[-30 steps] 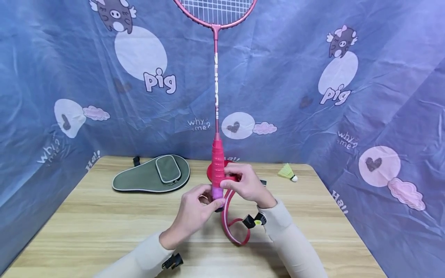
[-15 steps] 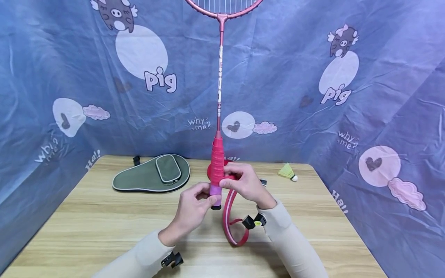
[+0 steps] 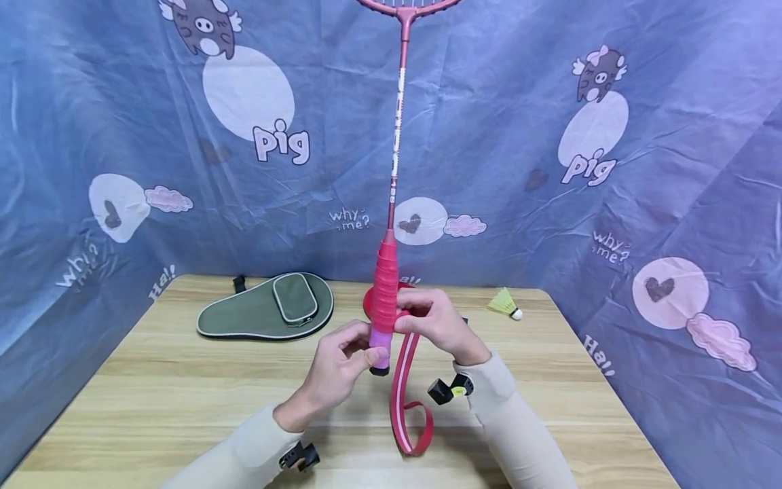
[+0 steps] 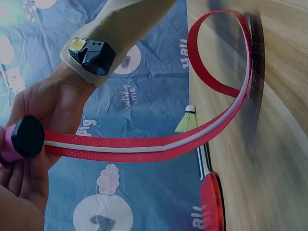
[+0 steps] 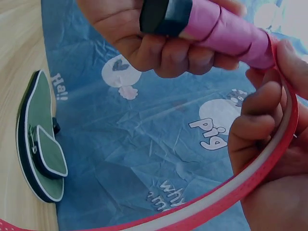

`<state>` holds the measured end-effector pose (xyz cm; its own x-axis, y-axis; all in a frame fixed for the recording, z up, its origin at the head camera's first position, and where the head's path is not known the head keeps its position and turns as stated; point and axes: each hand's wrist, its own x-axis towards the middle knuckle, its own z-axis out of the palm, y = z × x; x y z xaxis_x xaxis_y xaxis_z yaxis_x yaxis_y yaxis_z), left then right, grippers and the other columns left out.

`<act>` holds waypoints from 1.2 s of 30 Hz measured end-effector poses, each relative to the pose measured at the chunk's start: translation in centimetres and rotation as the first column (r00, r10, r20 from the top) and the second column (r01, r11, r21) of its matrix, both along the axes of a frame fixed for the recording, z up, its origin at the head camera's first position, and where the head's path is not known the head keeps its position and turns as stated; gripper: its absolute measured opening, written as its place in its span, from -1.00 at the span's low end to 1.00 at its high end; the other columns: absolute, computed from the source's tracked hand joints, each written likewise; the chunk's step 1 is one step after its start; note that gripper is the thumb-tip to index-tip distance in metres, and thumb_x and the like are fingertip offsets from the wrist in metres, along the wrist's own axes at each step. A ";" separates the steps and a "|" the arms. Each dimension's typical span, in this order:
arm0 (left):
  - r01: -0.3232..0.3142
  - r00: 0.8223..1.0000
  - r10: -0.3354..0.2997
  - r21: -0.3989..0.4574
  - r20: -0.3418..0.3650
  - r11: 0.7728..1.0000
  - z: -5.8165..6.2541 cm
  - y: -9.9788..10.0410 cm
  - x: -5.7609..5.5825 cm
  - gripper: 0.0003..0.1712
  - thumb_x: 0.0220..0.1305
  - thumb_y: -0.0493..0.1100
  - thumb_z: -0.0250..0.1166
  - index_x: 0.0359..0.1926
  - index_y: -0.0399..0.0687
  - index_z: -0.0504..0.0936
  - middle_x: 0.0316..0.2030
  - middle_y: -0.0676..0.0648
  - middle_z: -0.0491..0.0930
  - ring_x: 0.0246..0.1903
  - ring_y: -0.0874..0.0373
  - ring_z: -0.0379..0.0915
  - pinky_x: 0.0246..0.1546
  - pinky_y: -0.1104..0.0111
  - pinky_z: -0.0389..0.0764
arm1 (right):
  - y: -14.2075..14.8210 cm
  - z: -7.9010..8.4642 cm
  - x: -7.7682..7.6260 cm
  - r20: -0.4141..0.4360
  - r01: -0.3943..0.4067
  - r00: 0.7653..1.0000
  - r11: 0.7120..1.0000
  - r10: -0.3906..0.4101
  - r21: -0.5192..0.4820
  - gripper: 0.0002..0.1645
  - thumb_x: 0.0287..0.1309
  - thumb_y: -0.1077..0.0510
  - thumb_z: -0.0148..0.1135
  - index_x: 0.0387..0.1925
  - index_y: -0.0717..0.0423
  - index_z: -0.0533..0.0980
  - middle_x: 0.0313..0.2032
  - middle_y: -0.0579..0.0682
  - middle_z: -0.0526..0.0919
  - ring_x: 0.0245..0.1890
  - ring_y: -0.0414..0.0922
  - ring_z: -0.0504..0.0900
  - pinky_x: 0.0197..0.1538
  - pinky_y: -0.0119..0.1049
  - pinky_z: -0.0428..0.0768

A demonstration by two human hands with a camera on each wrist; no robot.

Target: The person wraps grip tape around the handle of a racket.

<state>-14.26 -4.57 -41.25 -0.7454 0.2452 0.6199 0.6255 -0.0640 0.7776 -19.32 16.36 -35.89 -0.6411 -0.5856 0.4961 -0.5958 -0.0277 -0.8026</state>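
Observation:
A pink-red badminton racket (image 3: 398, 122) stands nearly upright in the head view, its top leaning right and its head cut off by the frame. Red grip tape (image 3: 385, 288) covers most of the handle in overlapping turns; below it shows purple wrap (image 3: 379, 341). My left hand (image 3: 336, 363) grips the purple part just above the black butt cap (image 4: 28, 135). Beside the lowest red turn, my right hand (image 3: 436, 322) pinches the tape between thumb and fingers. From there the loose tape (image 5: 211, 202), with a white stripe along its inner side, hangs and curls over the table.
At the back left of the wooden table (image 3: 183, 401) lies a green zipped paddle case (image 3: 244, 316). A yellow shuttlecock (image 3: 504, 303) rests at the back right. Behind the handle is a red table tennis paddle (image 4: 211, 199), mostly covered in the head view. Blue patterned cloth (image 3: 342, 136) surrounds the table.
The racket's top has tilted rightward and its shaft has turned. My left hand has shifted slightly left with the butt. The loose tape's loop hangs lower; my right hand keeps its pinch.

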 end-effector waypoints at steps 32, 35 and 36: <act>0.549 0.836 -0.548 -0.012 0.032 0.836 0.3 -0.7 -0.1 -0.61 0.48 -0.36 0.07 0.18 -0.64 0.45 0.03 -0.61 0.46 0.10 0.35 0.49 0.15 0.43 0.58 | 0.4 0.2 -0.3 0.086 -0.393 0.916 0.920 0.392 -0.009 -0.63 0.19 -0.08 0.44 0.05 -0.24 0.70 -0.02 -0.29 0.77 -0.05 -0.33 0.72 -0.01 -0.40 0.69; 0.625 0.777 -0.627 0.048 0.054 0.779 0.1 -0.6 -0.2 -0.56 0.50 -0.35 0.05 0.18 -0.75 0.37 0.05 -0.45 0.57 0.09 0.35 0.50 0.15 0.45 0.58 | 0.2 0.3 -0.3 0.087 -0.451 0.889 0.892 0.450 -0.009 -0.61 0.21 -0.07 0.42 0.08 -0.24 0.68 0.01 -0.30 0.76 -0.01 -0.33 0.71 0.04 -0.38 0.68; 0.649 0.754 -0.653 0.071 0.065 0.757 0.1 -0.6 -0.2 -0.54 0.50 -0.36 0.05 0.19 -0.78 0.33 0.07 -0.33 0.62 0.11 0.35 0.50 0.17 0.45 0.57 | 0.2 0.4 -0.3 0.089 -0.468 0.880 0.884 0.467 -0.008 -0.60 0.21 -0.07 0.42 0.09 -0.24 0.67 0.02 -0.30 0.75 -0.01 -0.33 0.71 0.04 -0.38 0.68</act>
